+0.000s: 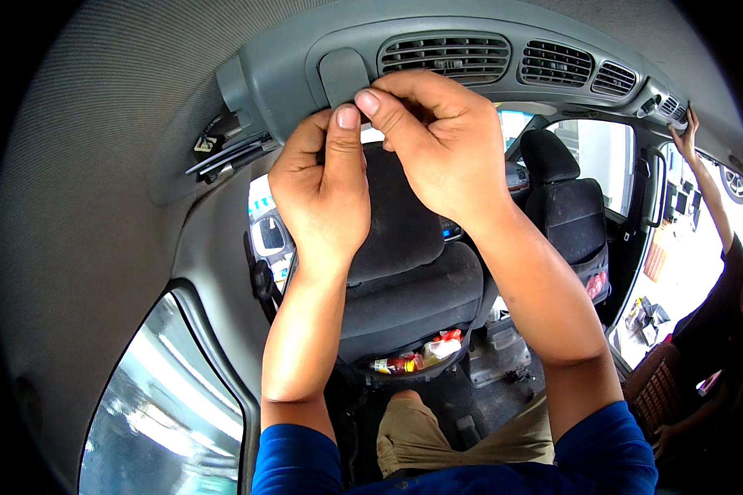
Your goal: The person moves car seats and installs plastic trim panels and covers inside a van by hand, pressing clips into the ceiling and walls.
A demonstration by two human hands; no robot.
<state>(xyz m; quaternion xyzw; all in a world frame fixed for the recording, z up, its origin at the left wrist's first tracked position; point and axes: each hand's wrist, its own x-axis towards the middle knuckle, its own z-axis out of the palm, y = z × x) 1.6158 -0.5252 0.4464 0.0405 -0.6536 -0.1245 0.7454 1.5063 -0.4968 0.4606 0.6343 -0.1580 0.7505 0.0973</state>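
Both hands are raised at the grey overhead trim panel (264, 87), just below its rounded flat cover (341, 76). My left hand (318, 186) has its fingers curled, with the thumb upright by the panel's lower edge. My right hand (446, 144) is closed beside it, thumb tip near the left thumb. Whatever the fingertips hold is hidden. Several slatted vents (446, 58) run along the panel to the right. At its left end, dark wiring and fittings (215, 148) show in an opening.
Below are black seats (400, 289) with packets in a back pocket (421, 355). A side window (161, 396) is at left. At right, another person's raised hand (685, 132) touches the panel's far end, beside an open doorway (660, 272).
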